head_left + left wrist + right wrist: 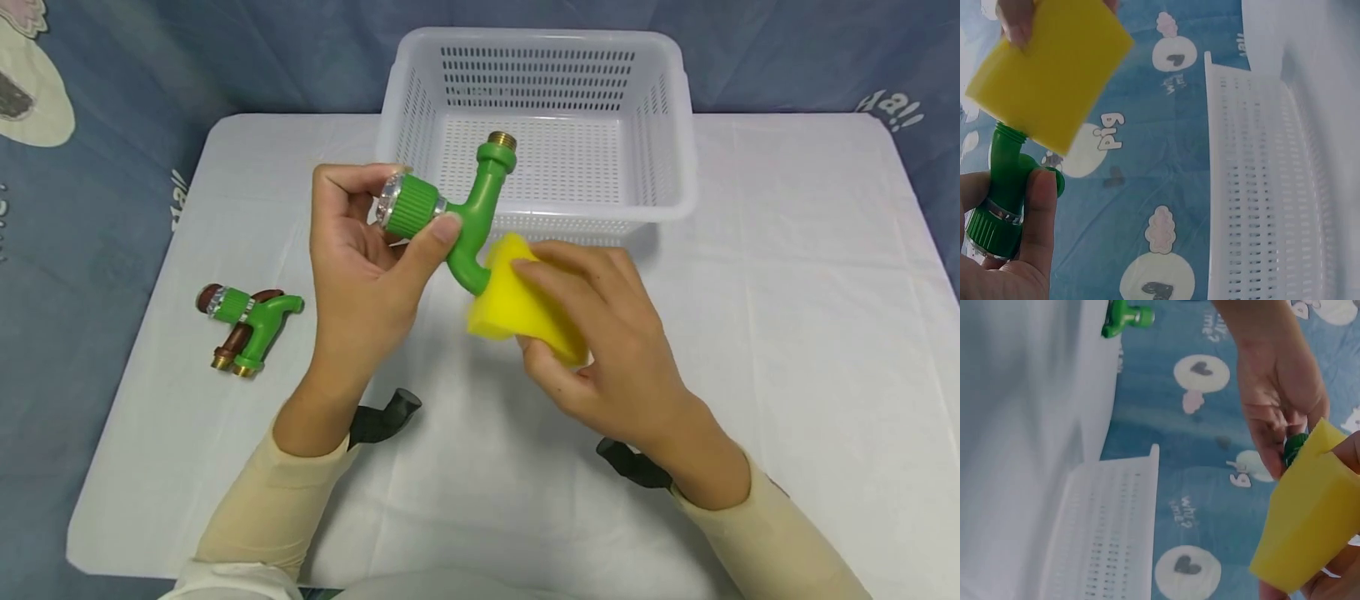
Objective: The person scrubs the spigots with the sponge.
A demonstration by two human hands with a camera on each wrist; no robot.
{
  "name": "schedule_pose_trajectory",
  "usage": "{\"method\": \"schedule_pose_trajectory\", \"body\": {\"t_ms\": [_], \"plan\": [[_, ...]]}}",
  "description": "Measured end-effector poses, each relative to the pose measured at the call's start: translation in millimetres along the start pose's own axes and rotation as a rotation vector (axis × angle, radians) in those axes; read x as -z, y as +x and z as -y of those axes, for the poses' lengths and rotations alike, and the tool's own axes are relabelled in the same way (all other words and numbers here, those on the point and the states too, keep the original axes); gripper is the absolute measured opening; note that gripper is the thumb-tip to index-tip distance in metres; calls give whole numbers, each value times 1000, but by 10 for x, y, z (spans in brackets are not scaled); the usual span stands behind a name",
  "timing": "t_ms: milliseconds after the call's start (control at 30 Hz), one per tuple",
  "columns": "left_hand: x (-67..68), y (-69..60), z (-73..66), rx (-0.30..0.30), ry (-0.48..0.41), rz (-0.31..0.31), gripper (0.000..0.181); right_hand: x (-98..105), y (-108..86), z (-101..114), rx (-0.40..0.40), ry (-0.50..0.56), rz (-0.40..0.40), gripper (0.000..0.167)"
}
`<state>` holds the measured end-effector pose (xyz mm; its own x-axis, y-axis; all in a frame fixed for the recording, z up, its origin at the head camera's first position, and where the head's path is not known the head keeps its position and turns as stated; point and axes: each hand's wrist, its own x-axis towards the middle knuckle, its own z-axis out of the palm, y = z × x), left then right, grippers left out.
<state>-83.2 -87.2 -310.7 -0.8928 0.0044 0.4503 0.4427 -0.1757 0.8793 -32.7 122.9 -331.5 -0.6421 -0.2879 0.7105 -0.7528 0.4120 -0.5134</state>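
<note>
A green faucet (480, 208) with a ribbed knob and brass threaded end is pinched by my left hand (367, 258), thumb on its body and fingers around the knob. Its curved spout touches a yellow sponge (517, 308), which my right hand (615, 333) grips between thumb and fingers. In the left wrist view the sponge (1054, 75) covers the spout's tip. From the right wrist the sponge (1310, 512) hides most of the faucet, leaving a bit of green knob (1295, 447) in view.
A white perforated plastic basket (660, 200) stands at the back of the white-covered table (787, 333). At the left lie another green faucet (262, 325) and a dark brown one (236, 340) beneath it. A patterned blue cloth (300, 50) hangs behind.
</note>
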Motion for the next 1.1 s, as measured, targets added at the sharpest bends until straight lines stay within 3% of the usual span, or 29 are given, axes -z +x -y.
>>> {"method": "schedule_pose_trajectory", "body": {"t_ms": [233, 500, 600, 767, 1100], "plan": [[8, -13, 12, -4, 21, 42, 46, 32, 13, -94, -29, -46, -7, 41], [-3, 10, -17, 6, -3, -28, 44, 30, -19, -82, 85, -41, 150, 46], [-10, 13, -22, 6, -19, -28, 44, 29, -14, -83, 71, -38, 106, 45], [-12, -8, -10, 0, 17, 28, 47, 42, -6, -120, -5, -55, 27, 44], [18, 4, -24, 3, 21, -8, 48, 27, 5, -102, 38, -42, 60, 45]]}}
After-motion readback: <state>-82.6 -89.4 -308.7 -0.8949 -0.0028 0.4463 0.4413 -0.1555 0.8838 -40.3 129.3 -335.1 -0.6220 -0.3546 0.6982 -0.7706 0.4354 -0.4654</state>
